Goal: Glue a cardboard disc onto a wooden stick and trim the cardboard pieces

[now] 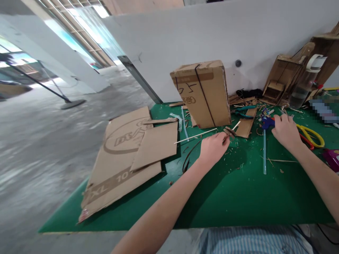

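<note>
My left hand [214, 148] is closed around a small round piece of layered cardboard [230, 132]. A short pale stick [236, 125] juts up from that piece. Further right, my right hand [286, 129] has its fingers wrapped at a blue glue gun [268, 122]. A clear glue stick [264, 151] trails from the gun toward the table's front. Behind my left hand, a long thin wooden stick [196, 135] reaches over the edge of a cardboard sheet; whether the hand touches it I cannot tell. An upright cardboard box [205, 95] with a dark band stands just beyond.
Flat cardboard sheets [113, 165] cover the left of the green table [212, 208]. Teal-handled pliers [243, 113] lie beside a cardboard strip [246, 127]. Yellow-handled scissors [315, 135], a water bottle [303, 86] and a cardboard construction [280, 77] occupy the right. Scraps litter the middle.
</note>
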The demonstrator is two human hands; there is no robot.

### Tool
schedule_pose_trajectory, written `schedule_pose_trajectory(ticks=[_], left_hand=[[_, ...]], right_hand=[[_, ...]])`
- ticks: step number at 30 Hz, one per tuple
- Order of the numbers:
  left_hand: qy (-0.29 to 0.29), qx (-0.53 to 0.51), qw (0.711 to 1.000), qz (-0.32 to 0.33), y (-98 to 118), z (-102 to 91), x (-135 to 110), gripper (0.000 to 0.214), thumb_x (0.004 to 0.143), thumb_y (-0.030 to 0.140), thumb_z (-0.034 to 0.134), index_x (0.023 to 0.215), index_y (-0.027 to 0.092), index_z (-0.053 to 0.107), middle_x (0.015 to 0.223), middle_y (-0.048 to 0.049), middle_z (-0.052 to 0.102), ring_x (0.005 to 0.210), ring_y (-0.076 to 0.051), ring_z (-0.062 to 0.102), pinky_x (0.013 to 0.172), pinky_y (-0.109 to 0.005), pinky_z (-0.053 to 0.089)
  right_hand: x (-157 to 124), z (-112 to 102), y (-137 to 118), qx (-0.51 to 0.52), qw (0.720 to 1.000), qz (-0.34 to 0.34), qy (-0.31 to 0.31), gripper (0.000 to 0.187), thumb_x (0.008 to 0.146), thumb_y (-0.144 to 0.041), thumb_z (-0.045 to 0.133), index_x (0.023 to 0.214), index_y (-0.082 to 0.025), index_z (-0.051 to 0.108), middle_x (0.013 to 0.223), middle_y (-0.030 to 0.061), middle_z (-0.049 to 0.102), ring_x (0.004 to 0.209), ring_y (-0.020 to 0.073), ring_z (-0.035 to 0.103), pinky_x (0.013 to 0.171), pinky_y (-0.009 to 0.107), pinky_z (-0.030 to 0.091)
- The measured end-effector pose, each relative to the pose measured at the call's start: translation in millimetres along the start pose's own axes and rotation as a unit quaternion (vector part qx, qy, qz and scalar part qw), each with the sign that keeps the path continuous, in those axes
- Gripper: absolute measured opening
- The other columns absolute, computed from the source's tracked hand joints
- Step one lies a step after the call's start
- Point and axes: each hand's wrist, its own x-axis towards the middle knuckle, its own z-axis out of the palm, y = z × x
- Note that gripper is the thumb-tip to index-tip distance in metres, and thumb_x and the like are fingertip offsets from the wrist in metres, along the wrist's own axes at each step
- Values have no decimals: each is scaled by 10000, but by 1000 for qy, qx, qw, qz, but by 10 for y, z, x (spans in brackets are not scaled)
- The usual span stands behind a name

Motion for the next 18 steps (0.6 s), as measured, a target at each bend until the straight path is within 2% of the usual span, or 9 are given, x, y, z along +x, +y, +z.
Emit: schedule_pose_trajectory(ticks=[2,4,6,8,12,18], left_hand=[[2,13,1000,-17,-17,14,2,200,876,274,493,745,201,625,727,-14,705,647,-167,626,526,-279,269],[6,24,999,-30,-39,30,7,205,879,277,488,749,204,629,738,-21,713,662,-179,637,532,-282,269],[10,33,999,-38,-62,46,15,213,884,285,483,749,207,628,747,-28,718,669,-190,646,533,-287,272],[11,46,998,-41,-79,58,23,206,883,286,485,758,210,629,768,-34,723,676,-199,654,532,-292,276],[-7,60,997,-47,-93,58,30,160,867,273,510,797,213,641,806,-34,732,685,-204,661,525,-289,285],[-19,44,998,-32,-81,21,25,144,865,270,518,822,209,642,815,-32,730,687,-197,657,513,-285,272]], right_hand=[[-7,-52,-8,62,997,-8,44,400,815,-216,509,1196,-98,542,1028,183,552,985,328,516,751,413,459],[-37,-115,-53,158,983,-63,73,379,828,-280,527,1176,-135,561,1019,157,572,968,302,547,765,395,476],[-92,-182,-144,257,954,-135,72,365,838,-305,521,1171,-165,568,999,128,600,900,258,587,754,367,494],[-157,-251,-267,309,929,-197,51,343,839,-306,519,1158,-196,581,1020,112,634,892,241,617,754,349,503],[-244,-361,-478,330,912,-243,22,300,909,-323,458,1147,-188,581,1008,111,694,856,227,664,700,322,500],[-254,-353,-548,286,922,-261,-26,282,936,-373,441,1117,-198,569,1027,99,711,870,229,685,654,308,491]])
